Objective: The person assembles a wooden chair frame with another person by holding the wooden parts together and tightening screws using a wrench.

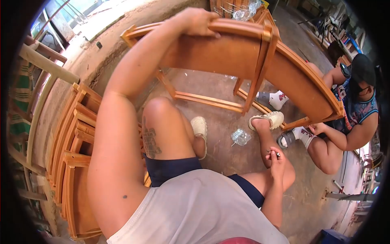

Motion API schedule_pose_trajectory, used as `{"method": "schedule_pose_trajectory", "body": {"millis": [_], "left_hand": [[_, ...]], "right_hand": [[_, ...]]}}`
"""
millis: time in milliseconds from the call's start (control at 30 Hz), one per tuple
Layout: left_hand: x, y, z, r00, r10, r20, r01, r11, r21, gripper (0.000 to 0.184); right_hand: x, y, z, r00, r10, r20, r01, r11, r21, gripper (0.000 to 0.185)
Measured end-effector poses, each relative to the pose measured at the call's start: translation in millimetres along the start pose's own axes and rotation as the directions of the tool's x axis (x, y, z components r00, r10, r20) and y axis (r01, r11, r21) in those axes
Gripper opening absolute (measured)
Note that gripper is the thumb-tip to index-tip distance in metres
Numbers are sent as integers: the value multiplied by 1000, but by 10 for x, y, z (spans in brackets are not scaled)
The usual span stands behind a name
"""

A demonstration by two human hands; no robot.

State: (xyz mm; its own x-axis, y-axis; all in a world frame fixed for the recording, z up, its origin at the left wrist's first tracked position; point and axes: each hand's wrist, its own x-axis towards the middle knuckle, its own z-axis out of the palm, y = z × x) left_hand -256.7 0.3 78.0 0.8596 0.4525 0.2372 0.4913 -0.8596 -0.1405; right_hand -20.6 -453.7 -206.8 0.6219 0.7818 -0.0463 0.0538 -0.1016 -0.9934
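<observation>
My left hand (199, 23) reaches forward with its fingers wrapped over the top rail of a wooden furniture frame (215, 53), which has a flat brown panel and slim legs. The frame stands on edge in front of my knees. My right hand (277, 160) is closed above my right thigh, its fingers pinching a small dark-tipped thing that is too small to name. A second, similar wooden frame (302, 79) stands against the first at its right end. On the floor between my feet and the co-worker's lies a crumpled clear plastic bag (240, 137).
A seated co-worker (361, 97) is at the right, one hand close to the second frame. Several wooden frames (77, 150) lean stacked at my left, beside a pale wooden chair (44, 77). Further wooden pieces with plastic (243, 10) stand behind. A metal bar (349, 197) lies at lower right.
</observation>
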Motion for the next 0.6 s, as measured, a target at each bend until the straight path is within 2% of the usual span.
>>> {"method": "schedule_pose_trajectory", "body": {"millis": [67,100,167,233,267,300,400,433,467,500,533,567,600], "left_hand": [[-119,-216,-124,997,-45,-69,44,999,-15,58],[-211,-94,-404,981,-186,58,185,982,34,66],[-342,-257,-464,969,-244,-34,242,969,-52,64],[-414,-457,-522,947,-317,-51,316,949,-19,66],[-440,-553,-538,935,-354,-22,349,929,-121,71],[-454,-652,-555,931,-362,-54,360,932,-33,65],[-456,-923,-517,925,-364,-114,359,931,-60,60],[-452,-914,-545,918,-382,-105,376,924,-71,60],[-363,-1087,-450,884,-460,-78,462,887,5,58],[-356,-1022,-488,864,-503,-27,503,864,-28,58],[-340,-1040,-415,867,-497,-47,494,868,-55,58],[-316,-999,-317,876,-474,-86,467,880,-91,57],[-275,-944,-205,892,-430,-138,413,900,-137,57]], "right_hand": [[-30,-39,50,1000,9,-11,-9,1000,11,16],[-52,-96,112,1000,28,-10,-28,999,19,16],[-40,-118,163,999,30,10,-30,999,23,16],[0,-161,224,999,34,14,-35,999,26,17],[4,-181,256,998,46,46,-47,999,27,17],[28,-173,273,998,36,58,-38,999,34,17],[107,-129,307,993,74,88,-83,992,99,18],[134,-148,314,993,26,114,-26,1000,0,18],[106,-257,364,989,107,102,-106,994,-16,19],[87,-352,413,991,63,118,-53,995,-84,19],[91,-299,411,990,-13,139,28,994,-109,21],[96,-189,414,981,-117,155,121,993,-13,21],[83,-225,416,983,-99,154,115,988,-98,20]]}}
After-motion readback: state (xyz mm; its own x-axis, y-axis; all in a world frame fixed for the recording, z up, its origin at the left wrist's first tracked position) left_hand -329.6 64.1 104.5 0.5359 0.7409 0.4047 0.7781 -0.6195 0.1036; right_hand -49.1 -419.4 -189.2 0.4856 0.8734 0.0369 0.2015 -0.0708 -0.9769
